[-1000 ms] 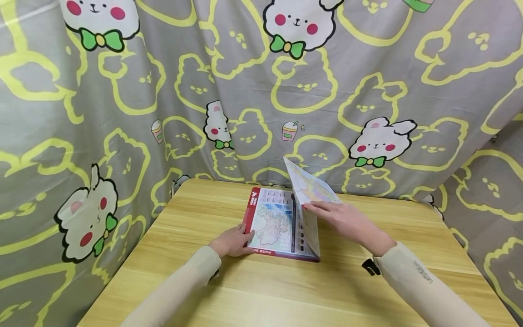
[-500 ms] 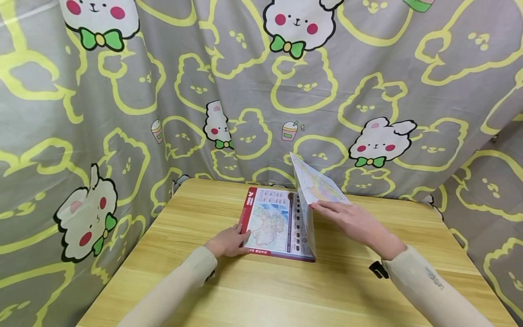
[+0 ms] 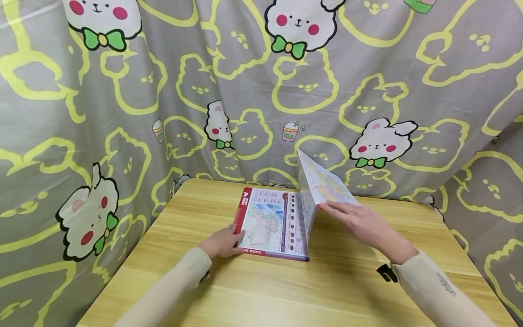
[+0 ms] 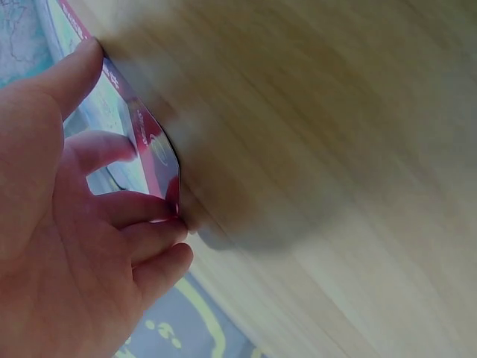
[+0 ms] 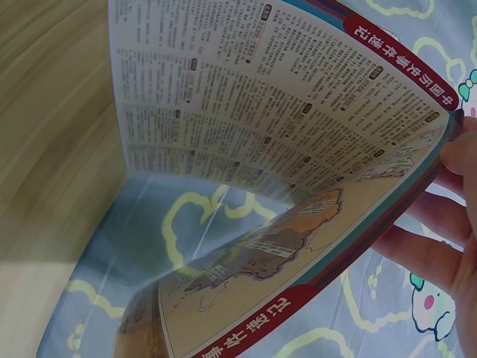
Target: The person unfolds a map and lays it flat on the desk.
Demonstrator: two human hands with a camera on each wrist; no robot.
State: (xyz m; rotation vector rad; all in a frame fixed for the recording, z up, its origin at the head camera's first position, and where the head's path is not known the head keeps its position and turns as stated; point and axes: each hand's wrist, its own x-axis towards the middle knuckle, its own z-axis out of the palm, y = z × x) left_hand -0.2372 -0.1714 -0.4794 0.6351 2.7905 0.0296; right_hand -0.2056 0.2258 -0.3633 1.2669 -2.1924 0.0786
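A folding map (image 3: 261, 222) with a red border lies partly opened on the table, its printed map and rows of small pictures facing up. My left hand (image 3: 222, 240) grips its near left corner; in the left wrist view the thumb is at one edge and the fingertips bend at the red corner (image 4: 160, 153). On the right, a folded part (image 3: 324, 177) stands up at a slant, and my right hand (image 3: 363, 222) pinches its edge. The right wrist view shows text columns (image 5: 223, 97) and a coloured map panel (image 5: 276, 246) spreading apart, with part of the hand cut off.
The pale wooden table (image 3: 278, 295) extends around the map. A grey curtain (image 3: 253, 81) with yellow outlines and cartoon rabbits hangs behind the table and along its sides. A black strap piece (image 3: 387, 273) sticks out at the right cuff.
The raised part has moved right with my right hand, uncovering more of the printed side below. My left hand and the map's left edge have shifted slightly left.
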